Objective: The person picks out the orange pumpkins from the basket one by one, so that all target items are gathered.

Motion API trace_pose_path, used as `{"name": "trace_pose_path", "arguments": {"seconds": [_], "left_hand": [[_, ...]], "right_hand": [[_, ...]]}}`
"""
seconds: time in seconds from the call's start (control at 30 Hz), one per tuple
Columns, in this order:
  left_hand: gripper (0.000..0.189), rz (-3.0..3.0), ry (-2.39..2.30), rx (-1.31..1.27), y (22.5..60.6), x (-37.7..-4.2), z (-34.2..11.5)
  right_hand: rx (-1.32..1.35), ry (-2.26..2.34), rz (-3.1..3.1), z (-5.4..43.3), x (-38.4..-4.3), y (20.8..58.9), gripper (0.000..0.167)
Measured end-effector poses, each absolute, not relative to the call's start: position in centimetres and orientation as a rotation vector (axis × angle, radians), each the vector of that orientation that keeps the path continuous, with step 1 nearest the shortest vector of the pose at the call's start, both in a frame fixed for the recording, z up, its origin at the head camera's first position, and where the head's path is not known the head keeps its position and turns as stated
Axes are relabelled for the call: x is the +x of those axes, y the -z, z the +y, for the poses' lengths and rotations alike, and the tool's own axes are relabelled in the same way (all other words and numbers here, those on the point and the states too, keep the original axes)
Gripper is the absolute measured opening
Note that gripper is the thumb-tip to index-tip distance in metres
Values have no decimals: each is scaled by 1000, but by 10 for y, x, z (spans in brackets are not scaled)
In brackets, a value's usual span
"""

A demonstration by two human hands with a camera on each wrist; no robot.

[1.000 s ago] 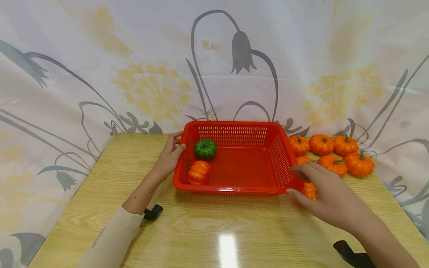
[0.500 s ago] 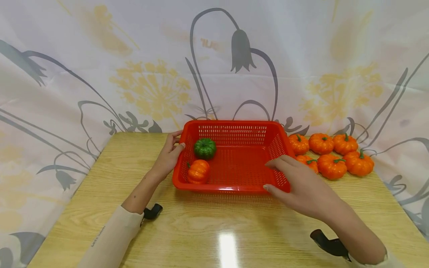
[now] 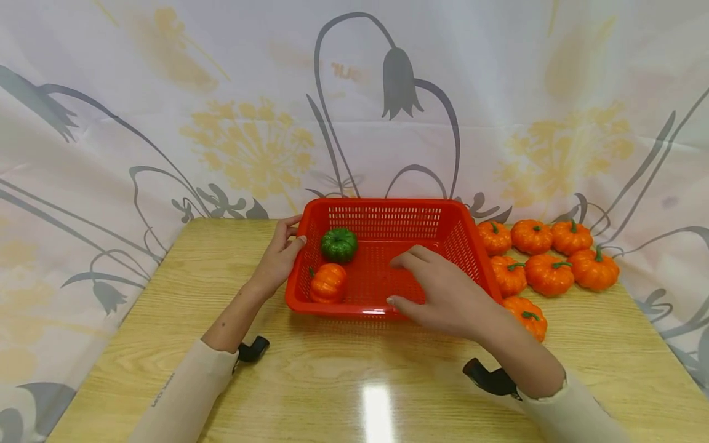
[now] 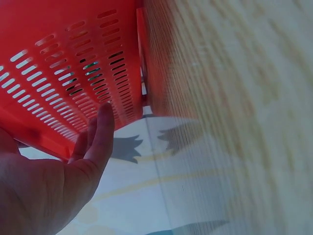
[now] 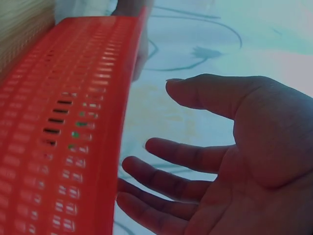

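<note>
A red plastic basket (image 3: 388,311) with slotted walls sits on the table. Inside it at the left are a green pumpkin (image 3: 339,245) and, nearer to me, an orange pumpkin (image 3: 328,283). My left hand (image 3: 277,261) holds the basket's left side, thumb at the rim; the left wrist view shows its fingers (image 4: 103,129) against the outer slotted wall. Over the front right part of the basket hovers my right hand (image 3: 443,292), fingers spread and loosely bent, holding nothing. The right wrist view shows a gap between its thumb and fingers (image 5: 171,183).
Several orange pumpkins (image 3: 548,275) lie in rows right of the basket, with one more pumpkin (image 3: 526,318) nearer to me. The wooden table (image 3: 310,381) ends at a flower-printed cloth (image 3: 249,111) behind. A dark curved piece (image 3: 490,376) shows by each wrist.
My right hand has moved left, from the basket's right edge to over its inside, and the nearest orange pumpkin on the right has come into view. The left hand and basket have stayed put.
</note>
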State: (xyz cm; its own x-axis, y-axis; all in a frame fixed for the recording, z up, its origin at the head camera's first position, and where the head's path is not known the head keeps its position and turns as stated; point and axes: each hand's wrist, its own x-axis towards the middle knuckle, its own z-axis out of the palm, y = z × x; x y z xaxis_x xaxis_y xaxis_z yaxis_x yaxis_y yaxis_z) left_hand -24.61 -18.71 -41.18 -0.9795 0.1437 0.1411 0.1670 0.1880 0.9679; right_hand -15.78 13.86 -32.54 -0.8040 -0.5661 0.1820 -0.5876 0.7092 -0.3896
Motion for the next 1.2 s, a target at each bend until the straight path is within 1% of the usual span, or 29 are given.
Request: {"name": "trace_pose_path", "arguments": {"seconds": [0.93, 1.2], "left_hand": [[51, -2405, 1959, -305, 413, -246, -186], [51, -2401, 1963, -317, 413, -247, -187]], "right_hand": [[963, -658, -3071, 67, -184, 341, 63], [986, -592, -3114, 48, -190, 340, 60]]}}
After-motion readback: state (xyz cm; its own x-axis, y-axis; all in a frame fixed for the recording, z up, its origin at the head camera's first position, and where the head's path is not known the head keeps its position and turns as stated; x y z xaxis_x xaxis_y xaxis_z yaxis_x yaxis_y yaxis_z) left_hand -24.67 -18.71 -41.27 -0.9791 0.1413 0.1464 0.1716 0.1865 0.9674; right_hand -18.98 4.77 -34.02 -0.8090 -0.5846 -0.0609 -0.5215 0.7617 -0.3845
